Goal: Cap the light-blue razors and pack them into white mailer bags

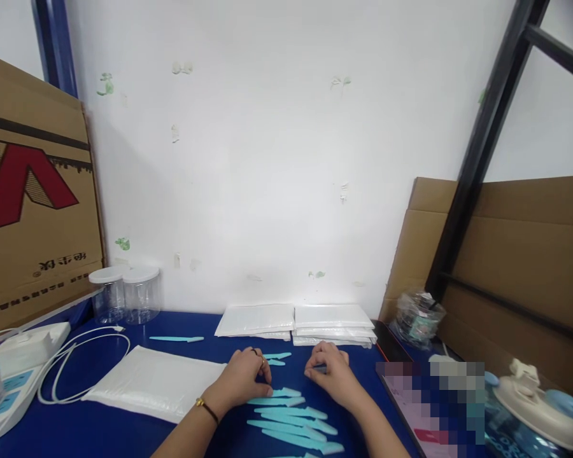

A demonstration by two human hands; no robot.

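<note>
Razors (286,429), pale blue, lie in a loose row on the table (95,432) between my forearms. I judge them light, stiff and a bit slick, best pinched mid-handle, clear of any sharp edge. My left hand (244,376) is half curled beside the row; my right hand (333,374) is loosely bent. I can't tell whether either grips anything.

A makeshift work corner, home or small workshop unclear: a blue worktop (76,436) against a patchy white wall (258,159), hemmed by cardboard (525,254) and a black metal post (481,146), carrying a power strip (14,388), stacked white pouches (256,318) and turquoise razors (286,430).
</note>
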